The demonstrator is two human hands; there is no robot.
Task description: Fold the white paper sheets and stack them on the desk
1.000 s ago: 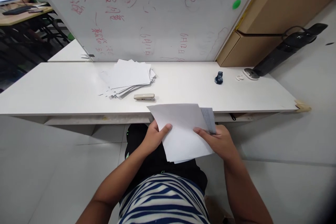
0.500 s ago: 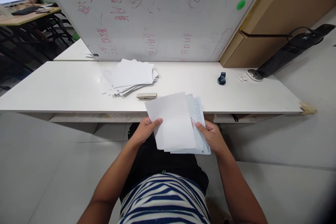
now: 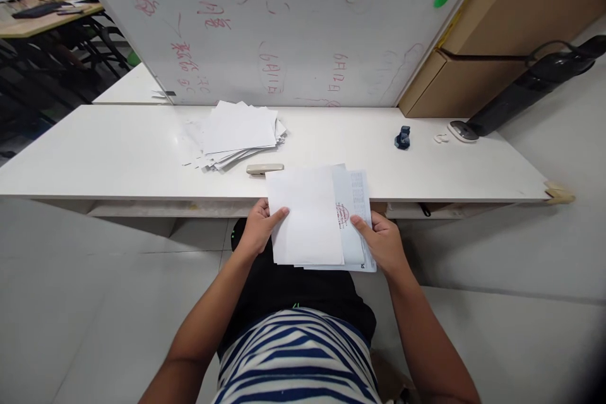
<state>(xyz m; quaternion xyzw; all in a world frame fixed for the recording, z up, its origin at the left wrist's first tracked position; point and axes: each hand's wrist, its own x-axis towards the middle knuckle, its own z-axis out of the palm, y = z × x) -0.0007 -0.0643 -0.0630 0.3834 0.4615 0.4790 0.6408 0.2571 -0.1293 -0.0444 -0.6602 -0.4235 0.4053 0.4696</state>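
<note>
Between my hands, over my lap at the desk's front edge, are several sheets of paper (image 3: 307, 221), fanned a little sideways. My left hand (image 3: 259, 226) is closed on their left side, thumb on top of a blank white sheet. On the right, my right hand (image 3: 381, 241) pinches the bluish sheets (image 3: 355, 246), which carry a red stamp and small print; its thumb lies beside the stamp. Just beyond the papers' top left corner, a beige stapler (image 3: 261, 169) lies on the desk. Behind it rests a loose, uneven stack of white paper (image 3: 241, 132).
A whiteboard (image 3: 293, 31) with red writing stands along the back of the white desk (image 3: 127, 170). To the right are cardboard boxes (image 3: 464, 85), a dark upright cylindrical device (image 3: 525, 91), a small dark blue object (image 3: 403, 137) and white earbuds (image 3: 441, 138). A person sits far left.
The top white sheet has shifted left against the bluish ones, so more of the red stamp shows. The papers have turned slightly and lie straighter. Both hands keep their hold.
</note>
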